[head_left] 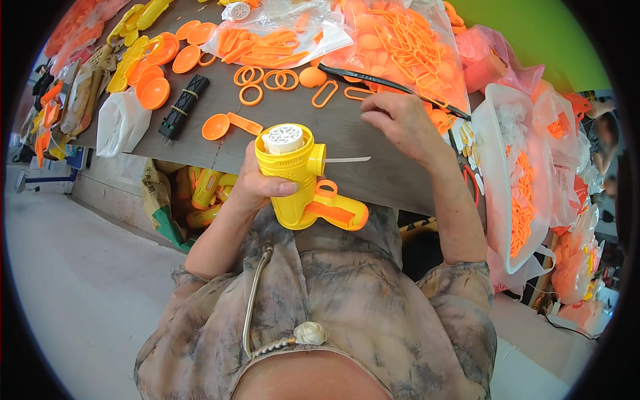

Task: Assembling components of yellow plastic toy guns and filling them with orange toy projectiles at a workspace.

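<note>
My left hand is wrapped round a yellow plastic toy body shaped like a toy bubble gun, held upright over the table's near edge. In its open top sits a white round insert with holes. A thin pale strip sticks out of its side port to the right. An orange trigger-like part runs along its handle. Over the table at the right, my right hand has loosely bent fingers, thumb apart, and nothing visible in them. Its fingertips are beside an orange oval ring, partly hidden there.
A black flat strip lies beyond my right hand. Orange cups, round rings and a black bound bundle are on the table. Bags of orange parts stand at the back. A white tub is right; a sack is below left.
</note>
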